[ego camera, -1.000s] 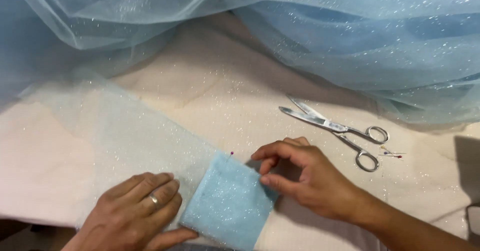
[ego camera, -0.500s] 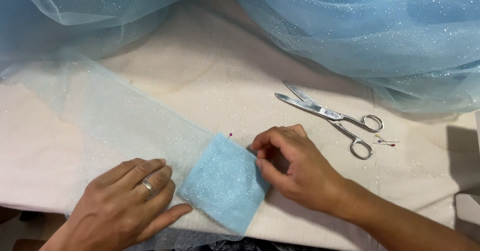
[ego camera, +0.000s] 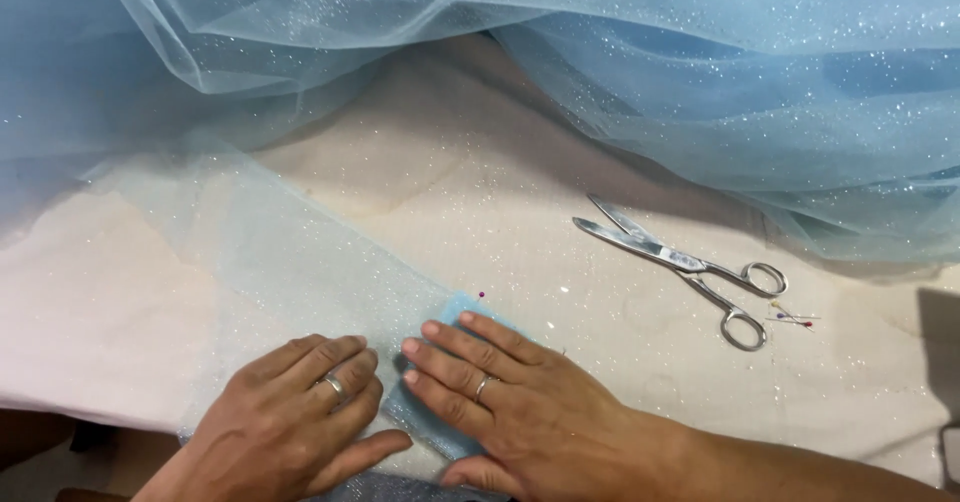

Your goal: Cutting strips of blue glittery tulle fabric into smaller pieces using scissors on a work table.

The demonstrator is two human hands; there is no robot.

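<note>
Hands lie flat at lower centre of the frame: the right hand (ego camera: 510, 397) presses open-palmed on the folded blue tulle pad (ego camera: 455, 312), gripping nothing; the left hand (ego camera: 295, 417) rests open on the sheer tulle strip (ego camera: 250, 262) beside it. Scissors (ego camera: 690, 262) lie open at right, well apart, with bare table (ego camera: 480, 182) between, under billowing tulle (ego camera: 700, 72).

left hand (ego camera: 290, 417): bare, a plain silver ring (ego camera: 334, 386) on one finger
right hand (ego camera: 510, 397): bare, a thin silver band (ego camera: 482, 386) on one finger
forearms: bare, no sleeves showing
</note>
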